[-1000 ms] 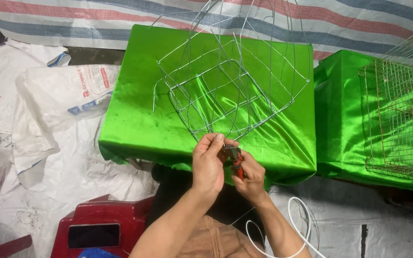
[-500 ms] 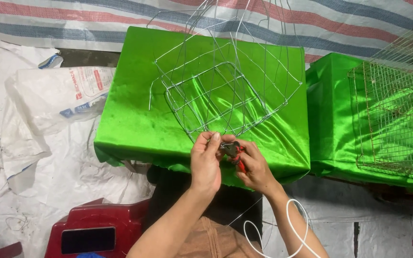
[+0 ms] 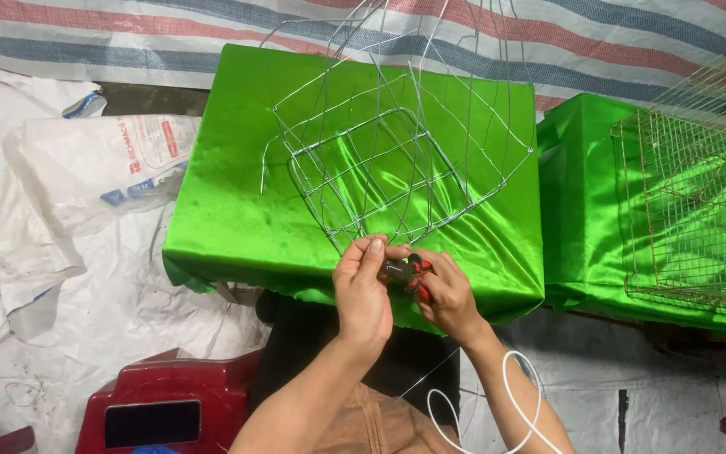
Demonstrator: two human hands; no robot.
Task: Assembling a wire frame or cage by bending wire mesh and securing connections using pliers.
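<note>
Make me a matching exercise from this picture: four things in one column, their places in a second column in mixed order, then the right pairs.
Things:
1. wire frame
2. pliers
3. red plastic stool
4. finished mesh cage

Places:
A. lower left, on the floor sheet
B. far right, on the second green-covered block
C. between the left hand and the right hand
D. over the middle green-covered block, above the hands

Pairs: 1-D, 2-C, 3-A, 4-B
</note>
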